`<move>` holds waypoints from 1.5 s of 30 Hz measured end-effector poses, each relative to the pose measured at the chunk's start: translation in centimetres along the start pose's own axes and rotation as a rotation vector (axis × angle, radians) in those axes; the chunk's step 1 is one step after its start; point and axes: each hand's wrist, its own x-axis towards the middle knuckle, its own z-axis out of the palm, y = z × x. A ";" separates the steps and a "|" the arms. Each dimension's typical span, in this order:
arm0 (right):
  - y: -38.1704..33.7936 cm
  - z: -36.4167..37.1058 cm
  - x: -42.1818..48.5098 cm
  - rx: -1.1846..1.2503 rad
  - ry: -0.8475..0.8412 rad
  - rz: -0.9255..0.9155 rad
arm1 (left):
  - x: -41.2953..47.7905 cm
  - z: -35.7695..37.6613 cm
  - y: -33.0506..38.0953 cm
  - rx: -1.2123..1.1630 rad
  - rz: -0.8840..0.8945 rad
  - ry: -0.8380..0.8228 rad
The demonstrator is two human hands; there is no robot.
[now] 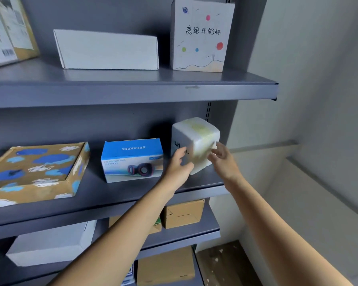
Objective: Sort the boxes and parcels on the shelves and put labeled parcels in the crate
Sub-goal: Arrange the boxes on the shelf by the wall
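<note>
The white box is sitting tilted at the right end of the middle shelf, blurred, with handwriting on its left face. The left hand is gripping its near-left corner, fingers curled onto it. The right hand is hovering at its right side with fingers spread; whether it is touching is unclear. A speaker box is lying just left of the hands, and a painted tray is lying further left. On the top shelf, a flat box and a tall box are standing.
</note>
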 end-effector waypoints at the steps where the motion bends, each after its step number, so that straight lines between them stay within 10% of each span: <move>1: 0.1 0.1 0.3 -0.045 0.046 -0.016 | 0.0 0.0 -0.3 0.000 -0.006 0.001; 16: -1.6 0.5 -0.9 -0.019 -0.009 -0.090 | 1.3 -2.9 -2.5 0.151 0.001 -0.108; 25: -1.9 1.2 -7.4 0.111 0.219 -0.133 | -1.2 -3.7 -3.6 0.110 0.358 0.046; 45: -1.8 -1.0 -10.2 0.294 -0.020 -0.045 | -3.8 -3.5 -2.6 -0.027 0.427 0.112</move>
